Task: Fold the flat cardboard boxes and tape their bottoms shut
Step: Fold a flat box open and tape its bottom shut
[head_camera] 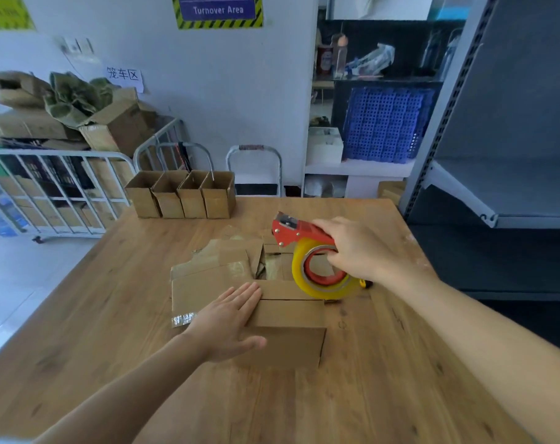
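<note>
A folded cardboard box (pixel 288 334) stands on the wooden table (pixel 368 395) with its flaps closed on top. My left hand (pixel 230 318) lies flat on those flaps, fingers straight, pressing them down. My right hand (pixel 355 248) grips a red tape dispenser (pixel 299 233) carrying a roll of yellowish clear tape (pixel 320 277), held just above the box's far right corner. Behind the box lie flat cardboard pieces (pixel 214 267) with old tape on them.
Several folded open boxes (pixel 182 193) stand in a row at the table's far left edge. A white metal cart (pixel 48 187) with cartons is at left. A grey shelf (pixel 496 187) rises at right. A stool (pixel 256 168) is behind the table.
</note>
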`<state>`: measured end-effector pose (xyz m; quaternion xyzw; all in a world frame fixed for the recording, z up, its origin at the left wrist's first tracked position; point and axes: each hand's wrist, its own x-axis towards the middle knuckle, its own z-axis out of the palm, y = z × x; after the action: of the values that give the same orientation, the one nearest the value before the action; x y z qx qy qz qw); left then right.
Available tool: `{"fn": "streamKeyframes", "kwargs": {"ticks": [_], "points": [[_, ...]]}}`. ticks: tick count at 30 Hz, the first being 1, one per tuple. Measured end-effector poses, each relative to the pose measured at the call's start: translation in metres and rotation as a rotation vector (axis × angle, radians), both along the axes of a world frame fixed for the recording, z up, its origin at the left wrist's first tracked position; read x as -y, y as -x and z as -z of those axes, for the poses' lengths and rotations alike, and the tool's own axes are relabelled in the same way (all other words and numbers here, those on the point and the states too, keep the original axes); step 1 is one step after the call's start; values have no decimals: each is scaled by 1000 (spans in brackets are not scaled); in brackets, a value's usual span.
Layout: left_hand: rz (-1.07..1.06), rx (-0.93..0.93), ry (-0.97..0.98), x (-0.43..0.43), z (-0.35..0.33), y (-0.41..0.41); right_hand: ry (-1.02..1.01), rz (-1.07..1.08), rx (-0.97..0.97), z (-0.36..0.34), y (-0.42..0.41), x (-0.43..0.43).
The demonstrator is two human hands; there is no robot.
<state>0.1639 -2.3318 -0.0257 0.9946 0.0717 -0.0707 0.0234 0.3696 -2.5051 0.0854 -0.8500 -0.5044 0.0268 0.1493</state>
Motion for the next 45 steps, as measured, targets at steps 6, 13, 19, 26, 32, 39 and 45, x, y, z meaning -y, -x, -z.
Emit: {"fn": "streamKeyframes", "kwargs": {"ticks": [6, 13, 19, 26, 32, 39, 45], "points": [[1, 5, 12, -2, 3, 0, 91, -57, 178, 21, 14, -11], [-14, 29, 89, -6, 6, 1, 167, -94, 222, 25, 26, -16], [16, 18, 72, -7, 7, 3, 262, -119, -97, 6, 22, -22], [44, -29, 88, -12, 2, 2, 293, -150, -478, -16, 10, -17], [43, 15, 112, -16, 4, 2, 290, -162, -523, -17, 9, -18], [-651, 570, 1119, -16, -37, -19, 306, -190, -470, -12, 10, -25], [-826, 301, 1768, -18, -77, -33, 309, -217, -461, -7, 6, -27]]}}
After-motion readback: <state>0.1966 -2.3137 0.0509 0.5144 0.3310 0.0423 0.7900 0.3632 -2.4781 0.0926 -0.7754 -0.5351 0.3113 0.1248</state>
